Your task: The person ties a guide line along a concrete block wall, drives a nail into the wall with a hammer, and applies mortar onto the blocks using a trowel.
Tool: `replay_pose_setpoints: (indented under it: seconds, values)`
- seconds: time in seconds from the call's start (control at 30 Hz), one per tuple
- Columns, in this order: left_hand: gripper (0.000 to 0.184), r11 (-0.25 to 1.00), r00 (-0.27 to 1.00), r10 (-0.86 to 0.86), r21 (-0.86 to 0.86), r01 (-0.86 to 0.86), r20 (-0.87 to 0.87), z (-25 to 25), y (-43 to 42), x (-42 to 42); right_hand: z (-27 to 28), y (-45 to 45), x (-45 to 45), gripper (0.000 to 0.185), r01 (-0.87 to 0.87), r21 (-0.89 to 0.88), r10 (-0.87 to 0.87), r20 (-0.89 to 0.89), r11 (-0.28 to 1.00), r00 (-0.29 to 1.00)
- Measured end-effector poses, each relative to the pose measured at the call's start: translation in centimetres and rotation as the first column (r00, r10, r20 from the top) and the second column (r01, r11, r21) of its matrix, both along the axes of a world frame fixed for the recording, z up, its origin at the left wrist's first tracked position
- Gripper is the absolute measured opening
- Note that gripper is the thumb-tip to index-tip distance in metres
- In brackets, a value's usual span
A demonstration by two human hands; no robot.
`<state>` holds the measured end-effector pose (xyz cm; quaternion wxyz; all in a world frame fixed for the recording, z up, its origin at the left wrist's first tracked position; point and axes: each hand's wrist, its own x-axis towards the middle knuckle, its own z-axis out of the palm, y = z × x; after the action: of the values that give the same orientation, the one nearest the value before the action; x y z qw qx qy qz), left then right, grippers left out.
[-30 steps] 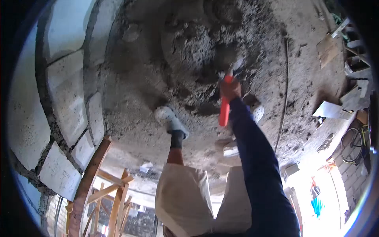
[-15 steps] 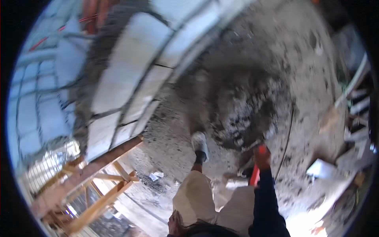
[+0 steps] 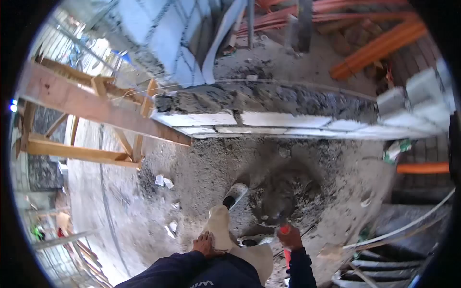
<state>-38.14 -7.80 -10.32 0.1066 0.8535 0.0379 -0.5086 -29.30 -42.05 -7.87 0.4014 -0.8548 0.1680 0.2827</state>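
My right hand [image 3: 289,238] is closed round the red handle [image 3: 287,257] of a tool, whose far end reaches toward dark, wet-looking mortar [image 3: 283,192] on the ground. What the tool's head looks like is unclear against the mortar. My left hand [image 3: 205,244] rests on my left thigh with its fingers somewhat spread and holds nothing. A light-coloured shoe [image 3: 236,193] stands on the ground left of the mortar. Beyond the mortar runs a low wall of pale blocks [image 3: 285,119] with rough grey mortar along its top.
A wooden beam [image 3: 105,108] on a timber frame stands at the left. White fragments [image 3: 164,181] lie on the ground. Orange pipes [image 3: 379,48] lie beyond the wall. At the lower right are stacked boards [image 3: 389,264] and a pale curved strip [image 3: 408,228].
The view has swung so the block wall now runs across ahead. My right hand has drawn back nearer my body with the tool. My left hand has come into full view on my thigh.
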Motion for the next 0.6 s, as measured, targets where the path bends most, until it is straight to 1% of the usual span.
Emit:
replay_pose_setpoints:
  seconds: [0.03,0.07,0.13,0.2,0.27,0.33,0.37,0.43,0.47,0.57,0.6]
  values:
    - [0.108,0.999,0.999,0.048,-0.021,-0.048,-0.016,-0.4,0.6,0.3,-1.6,0.7,1.9,0.035,-0.123,-0.025,0.124,0.066,0.992,0.99]
    - [0.108,0.995,0.995,0.096,-0.038,-0.097,-0.032,-0.2,1.1,0.9,-1.3,2.0,4.6,0.035,-0.243,-0.054,0.248,0.129,0.969,0.96]
    - [0.107,0.991,0.991,0.131,-0.035,-0.131,-0.027,1.1,1.6,2.4,1.3,5.8,11.4,0.034,-0.317,-0.025,0.318,0.077,0.948,0.945]
    - [0.107,0.982,0.983,0.182,-0.04,-0.183,-0.029,1.6,2.3,3.4,3.1,9.2,17.5,0.032,-0.478,-0.09,0.483,0.273,0.874,0.832]
    - [0.107,0.967,0.968,0.246,-0.055,-0.248,-0.041,1.3,3.2,3.8,4.0,12.3,23.4,0.031,-0.623,-0.09,0.607,0.365,0.777,0.706]
    - [0.107,0.942,0.946,0.325,-0.086,-0.325,-0.014,1.1,4.0,3.8,8.3,17.3,28.8,0.03,-0.628,-0.095,0.616,0.353,0.773,0.704]
    - [0.107,0.928,0.933,0.36,-0.1,-0.359,-0.002,0.9,4.3,3.7,7.5,18.9,30.9,0.031,-0.662,-0.151,0.629,0.518,0.734,0.579]
    - [0.107,0.904,0.913,0.407,-0.14,-0.404,-0.01,-0.5,5.0,3.2,9.2,23.2,34.9,0.034,-0.688,-0.248,0.699,0.498,0.682,0.513]
    - [0.107,0.892,0.905,0.426,-0.158,-0.423,-0.02,-1.0,5.3,2.9,11.5,25.8,36.0,0.036,-0.696,-0.28,0.748,0.307,0.662,0.588]
    - [0.106,0.875,0.892,0.448,-0.179,-0.45,-0.055,-1.3,5.9,3.1,11.2,32.0,38.4,0.036,-0.625,-0.497,0.798,0.402,0.602,0.449]
    - [0.105,0.879,0.893,0.447,-0.163,-0.448,-0.045,-1.2,5.9,3.2,10.0,34.0,38.5,0.034,-0.559,-0.63,0.842,0.38,0.539,0.383]
